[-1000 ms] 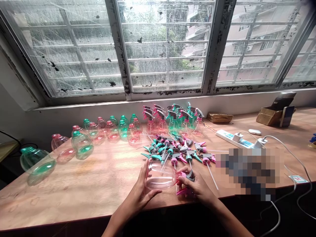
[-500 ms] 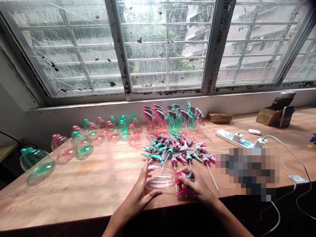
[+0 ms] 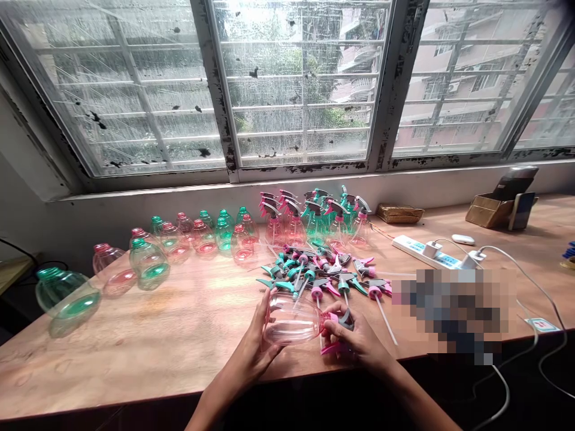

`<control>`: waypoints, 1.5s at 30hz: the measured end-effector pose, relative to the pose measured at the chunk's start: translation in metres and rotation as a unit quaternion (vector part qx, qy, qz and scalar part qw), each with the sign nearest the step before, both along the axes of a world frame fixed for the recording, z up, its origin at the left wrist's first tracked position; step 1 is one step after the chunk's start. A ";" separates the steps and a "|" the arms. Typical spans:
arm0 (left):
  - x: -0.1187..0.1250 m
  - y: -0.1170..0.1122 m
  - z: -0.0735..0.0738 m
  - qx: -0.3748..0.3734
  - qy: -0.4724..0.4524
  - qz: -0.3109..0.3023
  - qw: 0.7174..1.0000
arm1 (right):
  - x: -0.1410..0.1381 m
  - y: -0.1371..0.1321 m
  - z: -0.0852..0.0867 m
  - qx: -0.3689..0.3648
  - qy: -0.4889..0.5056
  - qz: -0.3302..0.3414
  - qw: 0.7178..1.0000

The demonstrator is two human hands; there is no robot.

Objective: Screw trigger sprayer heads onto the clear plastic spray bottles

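Observation:
A clear pink spray bottle [image 3: 293, 320] lies sideways between my hands above the table's front edge, its base to the left and its neck to the right. My left hand [image 3: 255, 341] is wrapped around the base end. At the neck, my right hand [image 3: 353, 335] grips the pink collar of a grey-and-pink spray head [image 3: 345, 320]; part of the head is hidden by the fingers. Just beyond the bottle lies a pile of loose pink and teal spray heads [image 3: 309, 272] with thin tubes.
Open-necked pink and green bottles [image 3: 155, 263] stand to the left and back. Several bottles with spray heads fitted [image 3: 317, 224] stand behind the pile. A power strip [image 3: 426, 252] with cables, a cardboard tray [image 3: 399, 214] and a blurred-out patch [image 3: 458, 311] are on the right.
My left thumb has moved in from lying spread below the bottle to rest against its base. The bottle and right hand have stayed nearly in place.

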State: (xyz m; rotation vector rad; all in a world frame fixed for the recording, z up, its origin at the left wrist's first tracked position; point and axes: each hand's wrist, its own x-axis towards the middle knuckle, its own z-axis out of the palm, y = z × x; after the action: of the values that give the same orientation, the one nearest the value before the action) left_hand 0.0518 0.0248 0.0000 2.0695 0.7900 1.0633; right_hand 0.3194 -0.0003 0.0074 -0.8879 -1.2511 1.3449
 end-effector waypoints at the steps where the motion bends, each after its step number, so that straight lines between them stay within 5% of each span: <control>1: 0.000 -0.001 0.001 0.002 0.002 0.001 1.000 | 0.000 0.000 0.000 -0.001 -0.001 -0.002 1.000; 8: 0.000 -0.007 0.008 -0.031 0.022 0.002 0.999 | -0.001 -0.002 0.002 -0.007 -0.001 0.001 1.000; 24: -0.002 0.002 -0.009 -0.003 -0.001 0.005 1.000 | -0.001 -0.002 0.003 -0.014 -0.007 -0.007 1.000; 34: -0.001 -0.012 0.013 -0.050 0.019 -0.007 0.999 | -0.002 -0.004 0.004 -0.029 -0.003 0.004 1.000; 45: -0.001 -0.005 0.004 -0.009 0.023 0.008 1.000 | 0.000 -0.002 0.002 -0.008 -0.004 -0.004 1.000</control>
State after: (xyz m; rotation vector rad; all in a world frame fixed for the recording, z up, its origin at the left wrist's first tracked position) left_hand 0.0509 0.0200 0.0036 2.0820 0.8366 1.0157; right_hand 0.3189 -0.0023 0.0096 -0.9097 -1.2422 1.3477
